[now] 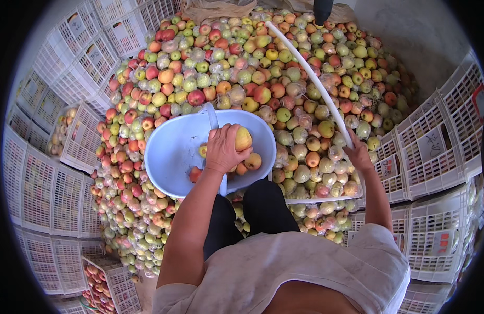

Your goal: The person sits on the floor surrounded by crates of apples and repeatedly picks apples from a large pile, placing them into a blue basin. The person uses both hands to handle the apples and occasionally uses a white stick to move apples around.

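A light-blue plastic basket (171,145) with a handle across its middle stands before my knees, a few apples lying in its bottom. Over it, my left hand (225,147) grips a yellow-green apple (244,138). Other apples, such as an orange-yellow one (253,161), show beside and below that hand. Off to the right, the fingers of my right hand (360,152) are closed around a curved white pipe (312,76) that runs up across the apples. Beneath that hand is a white-rimmed crate (320,200) full of apples, many in clear film.
A large heap of loose and film-wrapped apples (226,74) surrounds the basket. White slatted crates (49,192) are stacked along the left, and more crates (426,151) along the right, some bearing writing. A grey wall (418,43) stands at the back right.
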`<state>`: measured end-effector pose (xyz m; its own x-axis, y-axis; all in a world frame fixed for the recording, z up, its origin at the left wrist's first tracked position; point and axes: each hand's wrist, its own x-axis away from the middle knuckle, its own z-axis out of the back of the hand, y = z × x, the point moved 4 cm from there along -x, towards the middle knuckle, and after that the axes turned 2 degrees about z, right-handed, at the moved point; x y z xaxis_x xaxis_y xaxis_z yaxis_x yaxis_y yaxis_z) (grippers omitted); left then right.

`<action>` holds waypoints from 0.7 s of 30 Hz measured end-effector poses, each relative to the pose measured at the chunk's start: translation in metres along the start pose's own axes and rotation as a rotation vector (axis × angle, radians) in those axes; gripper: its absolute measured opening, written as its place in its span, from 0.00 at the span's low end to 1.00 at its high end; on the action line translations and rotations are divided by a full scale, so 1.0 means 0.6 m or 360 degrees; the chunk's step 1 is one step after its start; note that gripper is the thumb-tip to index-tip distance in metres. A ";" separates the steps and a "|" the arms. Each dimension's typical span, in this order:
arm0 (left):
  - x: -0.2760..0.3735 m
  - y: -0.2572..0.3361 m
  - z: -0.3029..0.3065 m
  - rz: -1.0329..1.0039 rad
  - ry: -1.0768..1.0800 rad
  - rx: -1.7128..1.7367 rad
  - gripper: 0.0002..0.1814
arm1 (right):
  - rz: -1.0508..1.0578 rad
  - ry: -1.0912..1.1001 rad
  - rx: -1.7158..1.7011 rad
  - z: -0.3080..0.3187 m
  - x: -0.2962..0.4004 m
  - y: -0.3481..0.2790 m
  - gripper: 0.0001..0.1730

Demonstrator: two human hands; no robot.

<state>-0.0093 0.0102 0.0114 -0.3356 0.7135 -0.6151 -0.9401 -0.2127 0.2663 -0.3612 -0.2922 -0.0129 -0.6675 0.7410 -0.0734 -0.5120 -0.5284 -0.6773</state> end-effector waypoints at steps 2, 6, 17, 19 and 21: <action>0.001 0.001 0.001 0.0024 -0.0024 -0.0002 0.40 | 0.0000 0.0025 -0.0028 -0.001 0.019 -0.008 0.46; 0.001 0.006 0.002 0.0020 -0.0010 -0.0003 0.40 | -0.0112 0.0177 0.0014 -0.021 0.018 -0.003 0.44; 0.001 0.005 0.000 -0.0010 0.0004 0.0009 0.40 | 0.0327 0.0329 0.0130 -0.083 0.029 -0.010 0.44; 0.003 0.005 0.000 0.0003 -0.0005 0.0028 0.41 | 0.0145 0.0282 0.0071 -0.099 0.020 -0.007 0.44; 0.006 0.001 -0.001 0.0016 -0.0022 0.0044 0.41 | 0.0080 0.0345 0.0175 -0.118 -0.008 0.013 0.43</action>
<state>-0.0108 0.0124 0.0089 -0.3443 0.7205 -0.6020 -0.9346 -0.2018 0.2930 -0.3239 -0.2703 -0.0700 -0.5683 0.7778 -0.2684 -0.5447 -0.6001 -0.5858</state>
